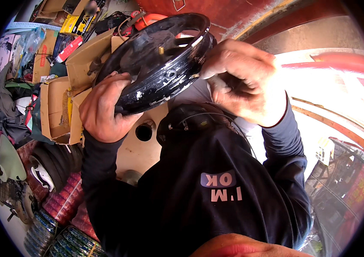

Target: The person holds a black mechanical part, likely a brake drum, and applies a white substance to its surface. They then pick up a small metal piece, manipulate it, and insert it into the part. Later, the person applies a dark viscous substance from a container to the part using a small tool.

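A black wheel rim [158, 88], scuffed with pale worn patches, is held up tilted before my chest. My left hand [104, 109] grips its lower left edge, fingers on the outer band and thumb underneath. A small round hole shows in the band, and a short brass-coloured piece [161, 50] stands out inside the rim near the spokes. At the rim's right side, my right hand [246, 81] is closed, its thumb and fingertips pinched close to the edge. Whatever lies between those fingertips is too small to make out.
Open cardboard boxes [55, 111] stand at the left, among bags and packaged parts. Dark tyres [55, 165] and wrapped coiled stacks [64, 199] lie at the lower left. A dark metal can [144, 131] is on the floor below the rim. A red panel [224, 13] rises beyond.
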`<control>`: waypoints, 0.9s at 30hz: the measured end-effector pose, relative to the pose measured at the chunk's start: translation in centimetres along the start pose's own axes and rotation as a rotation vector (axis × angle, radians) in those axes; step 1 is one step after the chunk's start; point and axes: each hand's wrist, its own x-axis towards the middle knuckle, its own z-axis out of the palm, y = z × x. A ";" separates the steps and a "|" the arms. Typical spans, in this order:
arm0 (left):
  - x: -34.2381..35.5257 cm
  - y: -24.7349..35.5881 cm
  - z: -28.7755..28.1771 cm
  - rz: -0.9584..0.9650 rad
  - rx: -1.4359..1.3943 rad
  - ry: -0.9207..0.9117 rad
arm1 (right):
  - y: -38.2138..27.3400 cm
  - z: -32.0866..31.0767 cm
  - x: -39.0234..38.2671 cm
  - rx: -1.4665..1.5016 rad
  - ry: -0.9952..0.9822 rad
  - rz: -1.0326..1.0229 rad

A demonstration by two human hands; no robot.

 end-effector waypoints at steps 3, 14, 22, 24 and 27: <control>0.3 0.1 -0.1 -0.003 0.010 -0.008 | 0.5 -1.0 0.2 -0.057 0.021 -0.032; 0.8 0.1 0.2 0.021 0.000 0.000 | -0.3 -0.7 0.7 0.119 -0.096 0.001; 0.1 0.5 0.1 -0.055 -0.007 -0.053 | 2.6 -1.2 -0.4 0.041 0.103 0.071; 0.0 0.7 0.2 -0.062 -0.006 -0.042 | 4.1 -1.3 -0.9 0.114 0.161 0.165; -0.1 0.6 0.4 -0.059 -0.006 -0.032 | 3.9 -1.5 -1.1 0.197 0.187 0.145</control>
